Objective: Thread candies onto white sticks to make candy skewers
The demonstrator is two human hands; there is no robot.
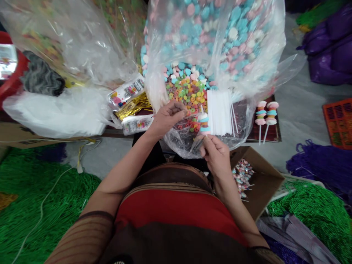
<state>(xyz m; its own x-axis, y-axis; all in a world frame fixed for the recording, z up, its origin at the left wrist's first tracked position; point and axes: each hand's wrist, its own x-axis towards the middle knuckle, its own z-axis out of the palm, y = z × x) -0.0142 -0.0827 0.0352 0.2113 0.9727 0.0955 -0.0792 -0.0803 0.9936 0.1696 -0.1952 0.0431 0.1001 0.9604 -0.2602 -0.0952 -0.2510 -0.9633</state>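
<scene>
My right hand [217, 152] pinches the lower end of a candy skewer [204, 124], which stands upright with white, blue, orange and pink sweets stacked on a white stick. Just left of it, my left hand [170, 115] has thumb and fingers pressed together; a thin clear strip seems to run from them towards the stick's tip, too faint to name. Beneath my hands lie loose ring candies [187, 91] in yellow, green, orange and red. A bundle of white sticks [219, 113] lies right of the skewer. Two finished-looking candy skewers [266, 113] rest at the table's right end.
A big clear bag [189, 35] of pink, blue and white sweets rises behind. Left are gold twist ties [134, 106], printed packets [137, 124] and a white plastic bag [60, 112]. A cardboard box [265, 183] with wrapped sweets stands low right; green netting [41, 198] covers the floor left.
</scene>
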